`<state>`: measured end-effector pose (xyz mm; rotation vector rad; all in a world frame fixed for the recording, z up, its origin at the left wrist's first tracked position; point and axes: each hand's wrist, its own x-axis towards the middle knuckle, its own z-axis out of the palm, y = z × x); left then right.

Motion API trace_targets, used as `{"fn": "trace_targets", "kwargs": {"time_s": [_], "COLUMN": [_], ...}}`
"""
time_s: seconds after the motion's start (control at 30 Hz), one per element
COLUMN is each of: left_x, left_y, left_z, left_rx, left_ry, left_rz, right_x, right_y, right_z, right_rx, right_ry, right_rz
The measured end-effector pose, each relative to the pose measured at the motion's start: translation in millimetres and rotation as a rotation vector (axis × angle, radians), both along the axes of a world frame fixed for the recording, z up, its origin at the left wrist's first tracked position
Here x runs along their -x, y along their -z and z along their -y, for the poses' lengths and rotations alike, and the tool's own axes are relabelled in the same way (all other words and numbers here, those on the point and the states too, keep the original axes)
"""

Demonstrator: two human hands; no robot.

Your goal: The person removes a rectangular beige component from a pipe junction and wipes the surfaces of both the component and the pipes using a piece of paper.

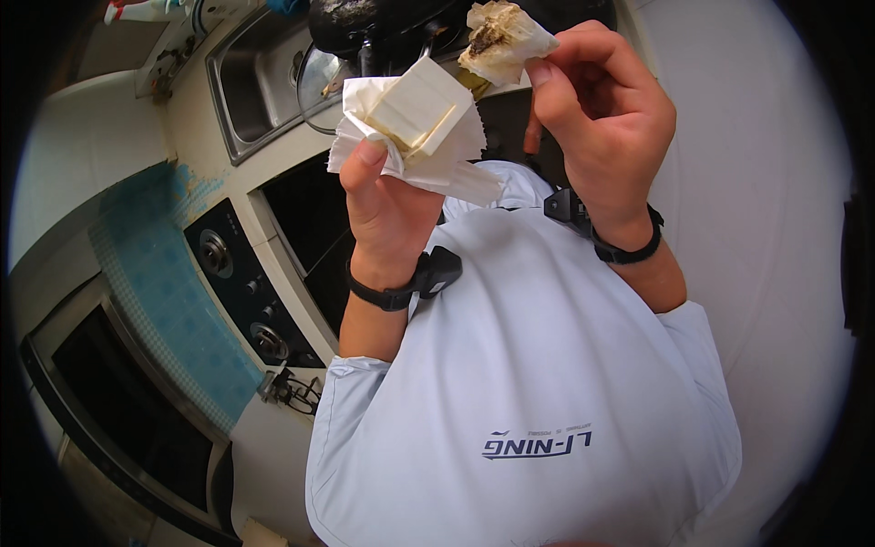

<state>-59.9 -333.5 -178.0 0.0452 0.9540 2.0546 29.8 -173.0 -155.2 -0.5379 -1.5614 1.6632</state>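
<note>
My left hand [386, 195] holds a small white rectangular box-like piece [418, 102] with yellowish stains along its edges. White paper tissue [472, 154] lies under and around that piece, and my left thumb presses on its lower edge. To the right, my right hand [605, 109] is raised and pinches a crumpled tissue [504, 41] between thumb and finger. That tissue carries brown and yellow stains. The two hands are apart, and the held things do not touch. The underside of the white piece is hidden by the tissue.
Behind my hands, a black wok [362, 27] and a glass lid [318, 89] are by a steel sink [263, 89]. A gas hob [249, 284] is set in the counter at left. A range hood [130, 403] shows at lower left. A pale wall or floor surface [759, 205] spans the right.
</note>
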Motion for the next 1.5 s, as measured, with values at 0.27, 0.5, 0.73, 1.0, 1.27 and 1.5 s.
{"fn": "trace_targets", "kwargs": {"time_s": [0.27,0.5,0.73,1.0,1.27,1.5], "left_x": [-3,-3,-2,-5,-5,-10], "left_y": [-6,-5,0,-10,-11,-12], "left_z": [1,1,1,-10,-9,-9], "left_rx": [0.144,0.133,0.121,0.226,0.267,0.327], "left_ry": [0.058,0.013,-0.024,-0.106,-0.118,-0.181], "left_rz": [-0.187,-0.252,-0.266,-0.28,-0.347,-0.452], "right_x": [-2,-7,-9,-12,-9,-11], "right_y": [-5,-8,-8,-8,-5,-1], "right_z": [0,9,0,0,3,4], "right_rx": [-0.272,-0.244,-0.275,-0.344,-0.446,-0.334], "right_ry": [-0.159,-0.148,-0.162,-0.091,-0.104,-0.115], "right_rz": [-0.049,-0.067,-0.059,-0.1,-0.04,-0.01]}}
